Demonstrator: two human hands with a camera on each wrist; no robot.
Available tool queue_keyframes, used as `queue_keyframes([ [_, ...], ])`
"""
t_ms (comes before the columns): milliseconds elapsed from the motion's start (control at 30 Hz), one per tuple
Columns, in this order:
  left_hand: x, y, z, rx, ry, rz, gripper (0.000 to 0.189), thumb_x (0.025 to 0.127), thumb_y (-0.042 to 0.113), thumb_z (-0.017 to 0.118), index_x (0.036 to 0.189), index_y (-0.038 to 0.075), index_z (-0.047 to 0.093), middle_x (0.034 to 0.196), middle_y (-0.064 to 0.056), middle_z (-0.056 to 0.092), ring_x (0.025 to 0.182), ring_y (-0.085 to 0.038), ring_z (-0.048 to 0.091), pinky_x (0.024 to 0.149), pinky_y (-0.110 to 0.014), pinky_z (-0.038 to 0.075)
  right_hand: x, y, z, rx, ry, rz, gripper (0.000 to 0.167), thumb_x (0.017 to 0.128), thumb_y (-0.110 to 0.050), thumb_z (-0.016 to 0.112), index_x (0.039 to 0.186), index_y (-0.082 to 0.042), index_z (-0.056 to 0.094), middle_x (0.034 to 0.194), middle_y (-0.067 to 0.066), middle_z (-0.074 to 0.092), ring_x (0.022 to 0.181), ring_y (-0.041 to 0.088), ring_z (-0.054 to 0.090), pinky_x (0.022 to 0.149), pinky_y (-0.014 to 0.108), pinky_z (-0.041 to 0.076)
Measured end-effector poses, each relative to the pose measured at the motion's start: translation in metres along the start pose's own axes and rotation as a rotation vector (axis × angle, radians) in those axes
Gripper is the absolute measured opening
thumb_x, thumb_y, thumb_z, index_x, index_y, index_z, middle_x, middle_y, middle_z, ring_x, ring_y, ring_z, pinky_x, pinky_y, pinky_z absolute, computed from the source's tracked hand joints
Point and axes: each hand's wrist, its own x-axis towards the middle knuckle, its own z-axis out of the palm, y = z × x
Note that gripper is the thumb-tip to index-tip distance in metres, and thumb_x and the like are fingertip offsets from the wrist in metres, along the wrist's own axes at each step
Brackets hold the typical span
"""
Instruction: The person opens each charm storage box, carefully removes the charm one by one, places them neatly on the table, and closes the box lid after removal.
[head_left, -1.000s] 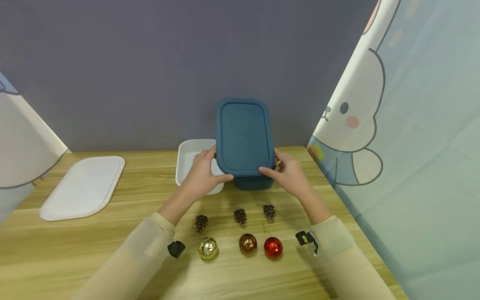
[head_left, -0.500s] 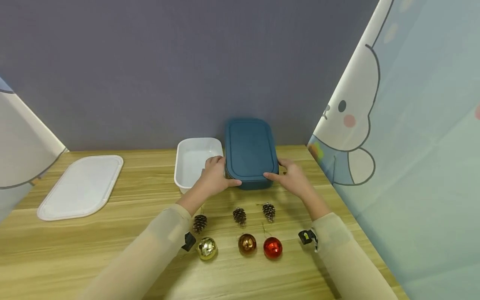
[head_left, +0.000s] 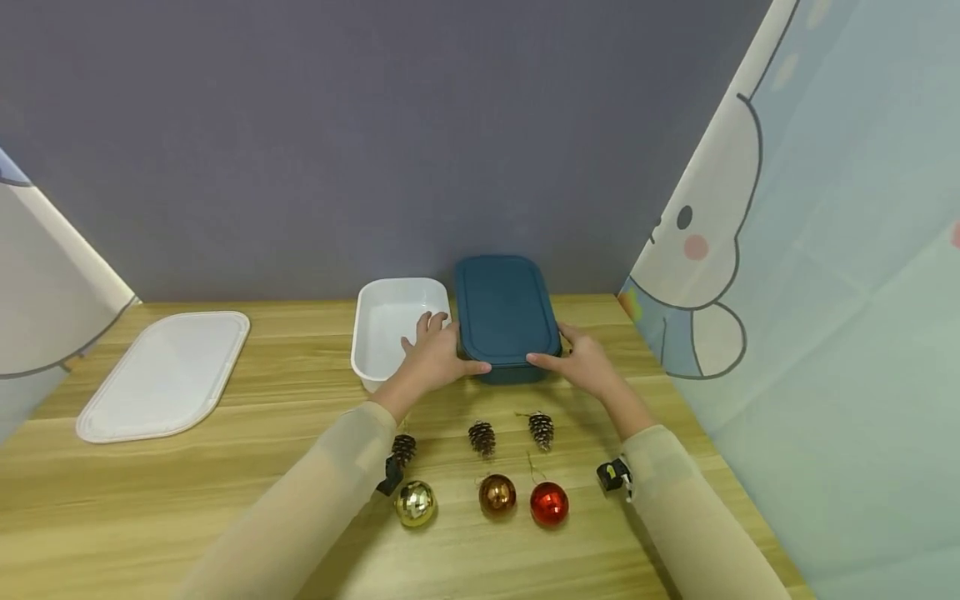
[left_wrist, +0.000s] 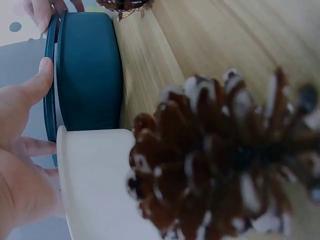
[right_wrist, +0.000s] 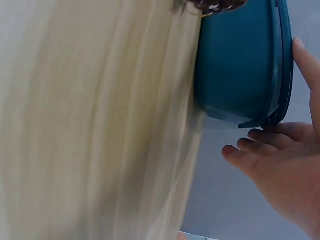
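A dark blue rectangular lid point(head_left: 504, 308) lies over a matching blue box point(head_left: 513, 376) at the back of the table. In the left wrist view a narrow gap shows between lid point(left_wrist: 49, 112) and box point(left_wrist: 90, 70). My left hand point(head_left: 433, 360) holds the lid's near left corner, thumb on the front edge; its other fingers spread over a white container point(head_left: 359, 337). My right hand point(head_left: 588, 362) holds the near right corner, thumb at the front edge and fingers along the side. In the right wrist view those fingertips point(right_wrist: 230, 150) sit at the lid's end.
A white lid point(head_left: 165, 375) lies flat at the left. In front of the box are several pine cones point(head_left: 482, 438), one partly behind the left sleeve. Nearer stand a gold ball point(head_left: 416, 503), a brown ball point(head_left: 497, 495) and a red ball point(head_left: 549, 504). A grey wall rises behind.
Both hands have brought the blue lid down and slightly right onto the blue box. More of the white container shows now. The ornaments and pine cones have stayed in place.
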Motion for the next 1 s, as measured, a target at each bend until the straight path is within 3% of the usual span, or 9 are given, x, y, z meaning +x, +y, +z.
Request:
queue_keyframes([
  [333,-0.002,0.004,0.010,0.071,-0.049,-0.033,0.100,0.086,0.072,0.077,0.158,0.008,0.051,0.175,-0.020,0.022,0.167,-0.042,0.005,0.121,-0.085,0.016,-0.006,0.016,0.004,0.022,-0.050,0.010,0.112,0.092,-0.067,0.075,0.169,-0.004,0.024,0.166,0.028,0.042,0.150,0.050,0.046,0.116,0.063,0.048],
  [533,-0.004,0.008,0.007,0.099,-0.059,-0.022,0.103,0.087,0.075,0.074,0.160,0.007,0.049,0.177,-0.020,0.019,0.167,-0.041,0.002,0.121,-0.085,0.015,-0.011,0.015,-0.002,0.021,-0.044,-0.007,0.112,0.092,-0.068,0.073,0.168,-0.002,0.026,0.165,0.029,0.042,0.154,0.052,0.039,0.119,0.067,0.042],
  [833,-0.007,0.012,0.007,0.156,-0.095,-0.027,0.104,0.089,0.078,0.068,0.161,0.006,0.046,0.179,-0.020,0.010,0.168,-0.040,-0.005,0.122,-0.084,0.014,-0.016,0.018,-0.001,0.029,-0.081,-0.006,0.112,0.094,-0.067,0.072,0.170,-0.004,0.020,0.166,0.027,0.042,0.153,0.049,0.042,0.117,0.063,0.046],
  [1000,-0.007,0.013,0.003,0.202,-0.113,-0.031,0.101,0.091,0.079,0.064,0.160,0.007,0.048,0.180,-0.020,0.009,0.168,-0.039,-0.006,0.122,-0.084,0.015,-0.012,0.015,-0.003,-0.021,-0.104,-0.019,0.110,0.094,-0.069,0.070,0.170,-0.005,0.023,0.164,0.027,0.045,0.152,0.049,0.044,0.118,0.064,0.045],
])
